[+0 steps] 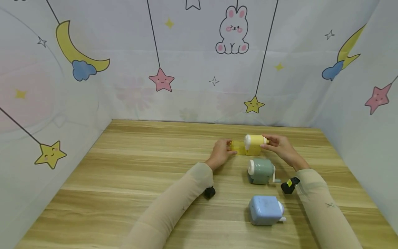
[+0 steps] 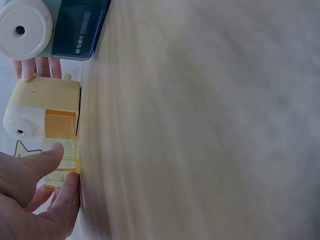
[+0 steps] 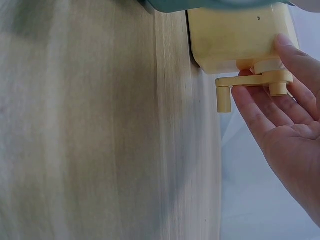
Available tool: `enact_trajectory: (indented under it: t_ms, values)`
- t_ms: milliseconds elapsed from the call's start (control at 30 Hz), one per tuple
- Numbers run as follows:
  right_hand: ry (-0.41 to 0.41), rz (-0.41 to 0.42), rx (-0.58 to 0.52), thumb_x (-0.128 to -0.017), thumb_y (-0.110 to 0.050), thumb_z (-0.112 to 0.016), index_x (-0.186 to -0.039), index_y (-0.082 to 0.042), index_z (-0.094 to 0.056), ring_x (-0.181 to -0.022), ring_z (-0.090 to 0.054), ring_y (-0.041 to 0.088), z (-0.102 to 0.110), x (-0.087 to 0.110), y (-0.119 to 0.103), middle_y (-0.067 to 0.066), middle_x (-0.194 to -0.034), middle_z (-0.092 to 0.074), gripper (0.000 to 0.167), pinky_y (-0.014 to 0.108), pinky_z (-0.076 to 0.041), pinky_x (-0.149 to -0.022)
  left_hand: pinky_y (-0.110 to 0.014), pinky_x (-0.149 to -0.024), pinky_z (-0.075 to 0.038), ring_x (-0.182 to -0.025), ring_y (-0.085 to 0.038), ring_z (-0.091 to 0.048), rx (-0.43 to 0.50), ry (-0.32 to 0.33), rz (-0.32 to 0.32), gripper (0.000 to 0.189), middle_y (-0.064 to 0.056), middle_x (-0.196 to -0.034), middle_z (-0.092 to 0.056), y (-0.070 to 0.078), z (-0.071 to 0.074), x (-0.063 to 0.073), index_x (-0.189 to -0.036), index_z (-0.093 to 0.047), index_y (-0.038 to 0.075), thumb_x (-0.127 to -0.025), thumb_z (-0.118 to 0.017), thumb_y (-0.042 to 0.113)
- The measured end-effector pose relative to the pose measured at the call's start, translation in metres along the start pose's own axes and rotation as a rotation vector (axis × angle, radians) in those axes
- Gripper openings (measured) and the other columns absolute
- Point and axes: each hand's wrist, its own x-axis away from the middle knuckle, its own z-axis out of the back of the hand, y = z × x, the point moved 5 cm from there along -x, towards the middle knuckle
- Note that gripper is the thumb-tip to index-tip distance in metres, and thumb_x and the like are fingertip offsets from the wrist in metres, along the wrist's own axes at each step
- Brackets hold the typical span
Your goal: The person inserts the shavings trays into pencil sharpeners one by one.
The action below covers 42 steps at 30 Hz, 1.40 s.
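Note:
A yellow crank pencil sharpener [image 1: 255, 146] stands toward the back right of the table. Its clear yellow shavings drawer [image 1: 238, 147] sticks out on the left side. My left hand [image 1: 221, 153] pinches the outer end of that drawer [image 2: 61, 155] between thumb and fingers. On the crank side, my right hand [image 1: 282, 148] grips the sharpener body, thumb on the near face and fingers behind the crank handle [image 3: 245, 81]. The left wrist view shows the white front with its round pencil hole beside the drawer.
Just in front stands a green crank sharpener [image 1: 262, 172]. Nearer still is a blue sharpener [image 1: 265, 210], its crank to the right. A printed cloth wall [image 1: 192, 103] closes off the table's back edge. A black wrist camera [image 1: 289, 185] hangs beside the right sleeve.

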Motion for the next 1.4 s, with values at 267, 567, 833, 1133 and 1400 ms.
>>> enact_trajectory:
  t_ms: [267, 567, 833, 1133, 1400]
  values:
    - [0.007, -0.006, 0.007, -0.097, -0.017, -0.067, -0.147, 0.007, -0.041, -0.128, -0.049, 0.042, 0.0000, 0.0002, 0.0009, 0.028, -0.145, -0.046, 0.061, 0.017, -0.052, -0.088, -0.023, -0.082, -0.057, -0.104, -0.026, -0.067, -0.002, 0.000, 0.004, 0.051, -0.020, -0.125, -0.061, 0.0013, -0.0021, -0.0006, -0.133, -0.059, -0.006, -0.087, -0.077, 0.006]
    - [0.014, -0.019, 0.019, -0.097, -0.019, -0.068, -0.147, 0.006, -0.042, -0.129, -0.049, 0.041, -0.0001, -0.0020, 0.0045, 0.027, -0.145, -0.046, 0.061, 0.017, -0.052, -0.087, -0.023, -0.082, -0.056, -0.104, -0.026, -0.067, -0.017, -0.004, 0.009, 0.050, -0.020, -0.125, -0.061, 0.0034, -0.0046, -0.0018, -0.133, -0.059, -0.006, -0.088, -0.077, 0.006]
    - [0.015, -0.025, 0.021, -0.097, -0.020, -0.068, -0.147, 0.005, -0.042, -0.128, -0.050, 0.040, 0.0004, -0.0016, 0.0028, 0.027, -0.146, -0.045, 0.061, 0.018, -0.052, -0.089, -0.022, -0.081, -0.056, -0.103, -0.027, -0.068, -0.003, -0.002, -0.010, 0.048, -0.021, -0.123, -0.061, 0.0061, -0.0070, -0.0032, -0.130, -0.059, -0.008, -0.087, -0.077, 0.004]
    - [0.015, -0.033, 0.022, -0.098, -0.018, -0.067, -0.148, 0.004, -0.042, -0.126, -0.054, 0.034, 0.0014, -0.0002, 0.0018, 0.027, -0.144, -0.047, 0.060, 0.027, -0.053, -0.093, -0.023, -0.083, -0.056, -0.104, -0.026, -0.067, 0.001, -0.021, -0.005, 0.050, -0.019, -0.125, -0.061, 0.0088, -0.0086, -0.0031, -0.133, -0.058, -0.006, -0.088, -0.076, 0.006]
    - [-0.005, -0.038, 0.013, -0.099, -0.016, -0.066, -0.150, 0.004, -0.038, -0.128, -0.050, 0.039, 0.0005, -0.0001, 0.0026, 0.027, -0.146, -0.044, 0.062, 0.038, -0.051, -0.098, -0.025, -0.083, -0.057, -0.105, -0.027, -0.067, 0.025, -0.028, -0.010, 0.050, -0.019, -0.126, -0.061, 0.0080, -0.0102, -0.0039, -0.133, -0.058, -0.005, -0.088, -0.076, 0.005]
